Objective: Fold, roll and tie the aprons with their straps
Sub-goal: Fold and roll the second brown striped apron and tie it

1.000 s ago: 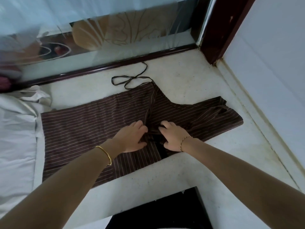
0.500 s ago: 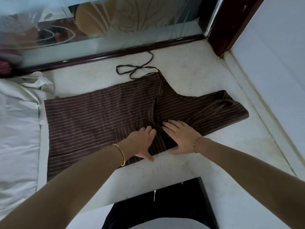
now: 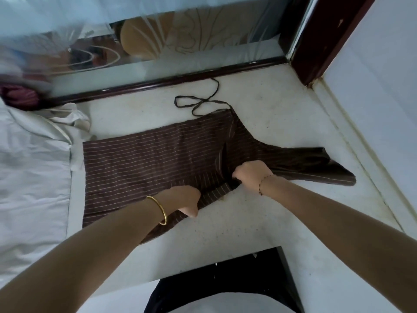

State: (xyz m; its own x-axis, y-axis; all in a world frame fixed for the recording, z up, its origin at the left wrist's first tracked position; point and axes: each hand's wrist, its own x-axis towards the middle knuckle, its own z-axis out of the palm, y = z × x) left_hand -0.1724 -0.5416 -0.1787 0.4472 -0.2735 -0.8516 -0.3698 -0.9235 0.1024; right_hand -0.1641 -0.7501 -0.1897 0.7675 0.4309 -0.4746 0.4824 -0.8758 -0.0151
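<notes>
Gripping the apron [image 3: 146, 163] at its near edge: left hand [image 3: 184, 199] and right hand [image 3: 250, 177], each grip clamped on cloth. Apron lies flat on the floor [image 3: 259, 222], strap [image 3: 198, 105] beyond. Advice: lift both evenly, fold straight along the stripes, keep strap free.

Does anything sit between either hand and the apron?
Nothing visible: the left hand and the right hand both grip the near edge of the apron directly.

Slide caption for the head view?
Left hand and right hand grip the near edge of a brown striped apron on the floor.
</notes>
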